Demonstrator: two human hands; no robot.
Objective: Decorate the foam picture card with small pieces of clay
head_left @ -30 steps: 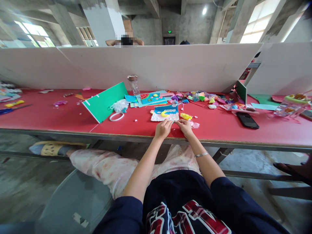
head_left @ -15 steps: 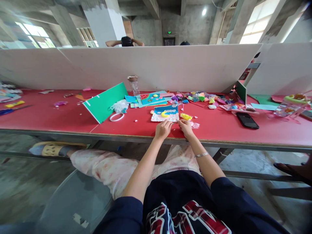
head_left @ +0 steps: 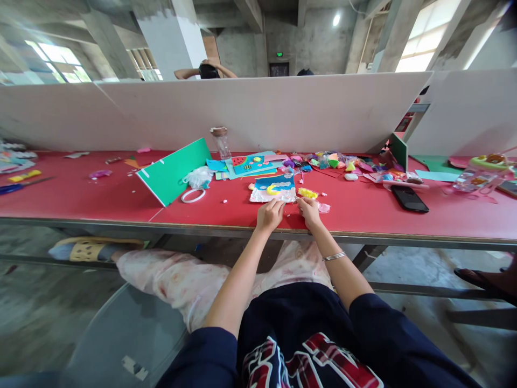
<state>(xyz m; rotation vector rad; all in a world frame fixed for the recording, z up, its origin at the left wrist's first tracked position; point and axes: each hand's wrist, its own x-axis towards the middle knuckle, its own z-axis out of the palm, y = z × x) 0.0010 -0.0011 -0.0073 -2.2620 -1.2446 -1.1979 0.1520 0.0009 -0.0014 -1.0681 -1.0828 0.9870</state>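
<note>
A blue card [head_left: 262, 183] with a yellow clay moon [head_left: 273, 189], pale clouds and a whitish clay band along its near edge lies flat on the red table. My left hand [head_left: 270, 214] is at the card's near edge, its fingers bent and pressed together. Just right of the card's near corner is my right hand [head_left: 309, 212], with thumb and forefinger pinched. Whatever either hand holds is too small to make out. A yellow clay packet [head_left: 308, 193] lies just beyond my right hand, and a pink wrapper [head_left: 323, 208] beside it.
Left of the card stand a green board [head_left: 173, 171], a white ring [head_left: 193, 195] and a clear bottle [head_left: 221, 142]. Behind it lie coloured cards [head_left: 252, 165] and several clay packets [head_left: 335, 160]. A black phone [head_left: 409, 199] rests at right. A white partition [head_left: 258, 113] borders the table's back.
My hands have drawn slightly apart; the right fingertips have shifted a little to the right, away from the left ones. The card has stayed in place.
</note>
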